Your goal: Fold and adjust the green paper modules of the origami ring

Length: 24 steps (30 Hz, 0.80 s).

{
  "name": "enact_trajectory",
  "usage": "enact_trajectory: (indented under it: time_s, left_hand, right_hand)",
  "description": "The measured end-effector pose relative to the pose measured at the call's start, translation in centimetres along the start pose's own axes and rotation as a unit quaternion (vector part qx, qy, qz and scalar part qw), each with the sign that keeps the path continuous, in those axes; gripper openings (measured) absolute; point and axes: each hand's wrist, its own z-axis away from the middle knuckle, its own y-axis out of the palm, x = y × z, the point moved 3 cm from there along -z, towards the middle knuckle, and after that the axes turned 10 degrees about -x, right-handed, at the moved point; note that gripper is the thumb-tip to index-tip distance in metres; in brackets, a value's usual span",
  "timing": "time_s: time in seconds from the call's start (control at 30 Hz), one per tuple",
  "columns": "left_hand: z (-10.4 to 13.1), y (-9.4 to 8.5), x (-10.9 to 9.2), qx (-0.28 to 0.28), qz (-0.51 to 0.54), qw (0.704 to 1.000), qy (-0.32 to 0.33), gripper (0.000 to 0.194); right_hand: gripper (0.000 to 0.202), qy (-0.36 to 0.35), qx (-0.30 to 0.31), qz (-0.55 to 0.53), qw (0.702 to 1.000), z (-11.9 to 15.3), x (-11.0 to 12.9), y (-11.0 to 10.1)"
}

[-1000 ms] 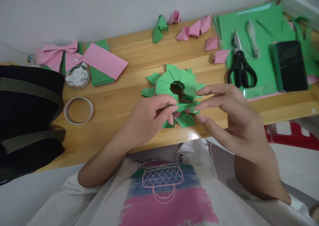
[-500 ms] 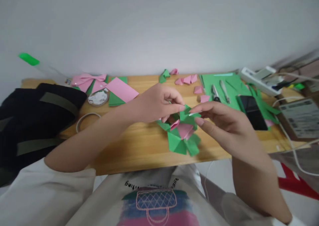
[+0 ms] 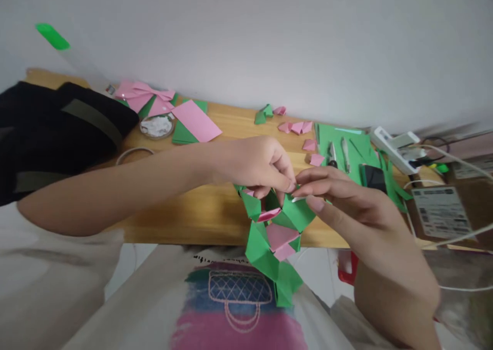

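Both hands meet above the desk's [image 3: 200, 206] near edge: my left hand [image 3: 258, 166] pinches the top of the green and pink paper model [image 3: 275, 232], which hangs down off the edge, and my right hand [image 3: 339, 196] pinches a flap beside it. I judge I'm fitting a fold; next needs a steady tuck.

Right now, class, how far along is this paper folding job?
Done: green and pink folded pieces are already joined into one paper model. In hand: the left hand and right hand pinch its top edge, holding it up off the table. Left: loose pink pieces and a green piece lie unused by the wall.
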Motion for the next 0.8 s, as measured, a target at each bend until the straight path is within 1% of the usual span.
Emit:
enact_trajectory:
  time_s: [0.07, 0.13, 0.27, 0.37, 0.47, 0.6, 0.67, 0.8]
  left_hand:
    - [-0.2, 0.2, 0.6, 0.007, 0.013, 1.0, -0.01, 0.026]
    - [-0.4, 0.3, 1.0, 0.018, 0.02, 1.0, -0.004, 0.027]
    - [-0.8, 0.3, 1.5, 0.018, 0.027, 0.999, -0.014, 0.025]
    - [-0.9, 0.2, 1.5, 0.015, 0.026, 1.0, -0.01, 0.025]
    - [-1.0, 0.0, 1.6, 0.026, 0.023, 0.999, 0.0, 0.023]
    - [-1.2, -0.2, 1.9, 0.028, 0.009, 0.999, -0.031, 0.022]
    - [-1.2, -0.2, 1.9, 0.025, 0.0, 0.999, -0.042, 0.022]
    - [-1.1, -0.1, 1.4, 0.019, -0.013, 0.999, -0.035, 0.024]
  right_hand:
    - [0.013, 0.008, 0.003, 0.007, 1.0, 0.3, -0.5, 0.3]
    - [0.015, 0.016, 0.008, 0.006, 1.0, 0.6, -0.8, 0.5]
    - [0.018, 0.017, 0.006, 0.005, 1.0, 0.8, -1.2, 0.5]
    - [0.022, 0.007, 0.017, 0.013, 1.0, 0.7, -1.4, 0.4]
    - [0.028, -0.011, 0.031, 0.034, 0.999, 0.4, -1.5, 0.3]
    - [0.037, -0.031, 0.047, 0.061, 0.997, 0.0, -1.2, 0.1]
    - [0.038, -0.039, 0.059, 0.069, 0.995, -0.1, -0.9, 0.0]
    - [0.037, -0.043, 0.079, 0.071, 0.993, -0.1, -0.7, -0.3]
